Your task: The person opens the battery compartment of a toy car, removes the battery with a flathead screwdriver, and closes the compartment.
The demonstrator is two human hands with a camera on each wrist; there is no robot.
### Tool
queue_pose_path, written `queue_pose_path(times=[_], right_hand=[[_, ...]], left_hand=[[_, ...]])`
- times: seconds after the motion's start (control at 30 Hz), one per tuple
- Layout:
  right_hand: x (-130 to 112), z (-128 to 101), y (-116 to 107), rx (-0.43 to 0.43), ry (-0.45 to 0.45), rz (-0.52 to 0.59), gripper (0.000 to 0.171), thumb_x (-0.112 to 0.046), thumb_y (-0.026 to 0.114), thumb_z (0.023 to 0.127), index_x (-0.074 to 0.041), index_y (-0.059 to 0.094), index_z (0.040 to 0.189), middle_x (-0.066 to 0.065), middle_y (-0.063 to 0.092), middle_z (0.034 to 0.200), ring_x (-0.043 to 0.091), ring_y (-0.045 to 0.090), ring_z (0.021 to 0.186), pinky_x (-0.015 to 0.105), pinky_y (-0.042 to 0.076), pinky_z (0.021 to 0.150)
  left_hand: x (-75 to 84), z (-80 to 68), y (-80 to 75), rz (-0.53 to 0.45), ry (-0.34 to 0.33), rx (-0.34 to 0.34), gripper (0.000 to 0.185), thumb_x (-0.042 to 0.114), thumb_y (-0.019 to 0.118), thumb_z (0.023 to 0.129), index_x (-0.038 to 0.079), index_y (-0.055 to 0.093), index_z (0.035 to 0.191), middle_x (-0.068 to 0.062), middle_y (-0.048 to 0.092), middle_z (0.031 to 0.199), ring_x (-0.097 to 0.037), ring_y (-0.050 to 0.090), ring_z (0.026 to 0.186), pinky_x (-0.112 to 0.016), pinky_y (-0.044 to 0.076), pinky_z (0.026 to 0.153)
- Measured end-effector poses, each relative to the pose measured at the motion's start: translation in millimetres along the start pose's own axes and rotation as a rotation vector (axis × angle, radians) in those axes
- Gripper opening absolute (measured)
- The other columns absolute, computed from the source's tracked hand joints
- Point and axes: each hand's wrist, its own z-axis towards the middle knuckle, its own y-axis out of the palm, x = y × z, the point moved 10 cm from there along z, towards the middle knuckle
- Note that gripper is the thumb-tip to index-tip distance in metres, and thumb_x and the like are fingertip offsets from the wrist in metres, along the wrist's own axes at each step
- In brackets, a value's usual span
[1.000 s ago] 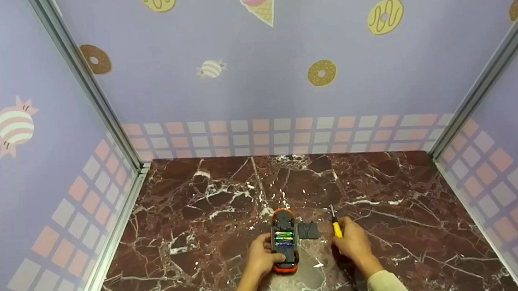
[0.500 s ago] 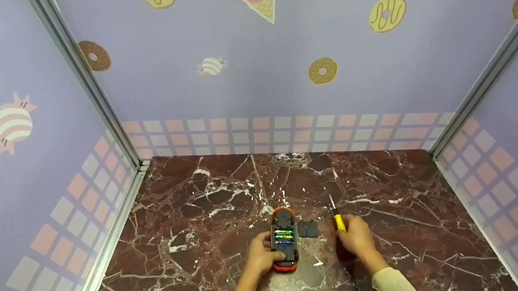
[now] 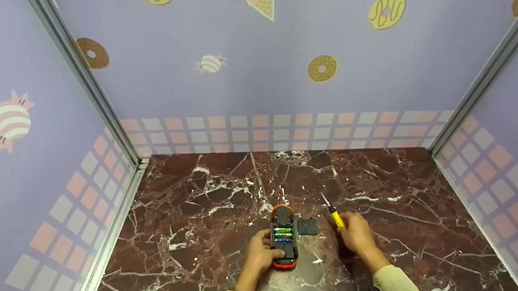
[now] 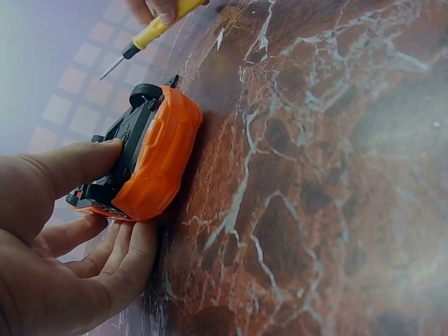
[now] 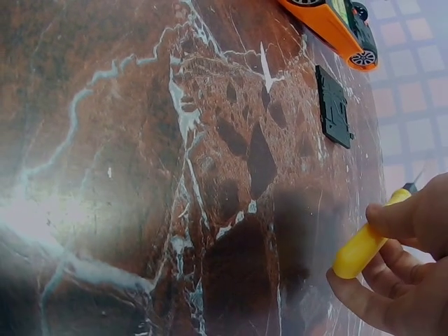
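I see a purple wall printed with sweets behind a dark red marbled tabletop. The left hand is partly closed, gripping a toy car, thumb pressed on its upturned underside, fingers bent at its side. The right hand is curled round the yellow handle of a screwdriver, tip pointing away from the person. Between car and screwdriver, I have a black panel lying on the tabletop. Batteries sit side by side in the car's underside.
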Motion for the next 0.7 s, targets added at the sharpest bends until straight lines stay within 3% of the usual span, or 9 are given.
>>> queue_pose_path(times=[0.47, 0.7], right_hand=[[-9.2, -3.8, -1.0, -0.003, -0.030, 0.021, 0.025, 0.002, 0.075, 0.081, -0.009, 0.075, 0.103, 0.008, 0.072, 0.092, 0.028, 0.066, 0.088, 0.051, 0.052, 0.082], [-22.6, -6.8, 0.4, -0.023, -0.114, 0.011, 0.028, 0.002, 0.077, 0.080, -0.010, 0.077, 0.106, 0.011, 0.072, 0.096, 0.031, 0.068, 0.091, 0.053, 0.053, 0.083]], left_hand=[[-0.3, -1.0, -0.2, 0.005, 0.009, -0.002, 0.073, -0.011, 0.080, 0.064, -0.012, 0.056, 0.133, -0.021, 0.069, 0.097, -0.027, 0.067, 0.086, -0.040, 0.057, 0.078], [-3.6, 1.7, -0.5, 0.002, 0.001, 0.002, 0.075, -0.010, 0.080, 0.064, -0.012, 0.055, 0.134, -0.021, 0.068, 0.098, -0.027, 0.067, 0.088, -0.039, 0.057, 0.079]])
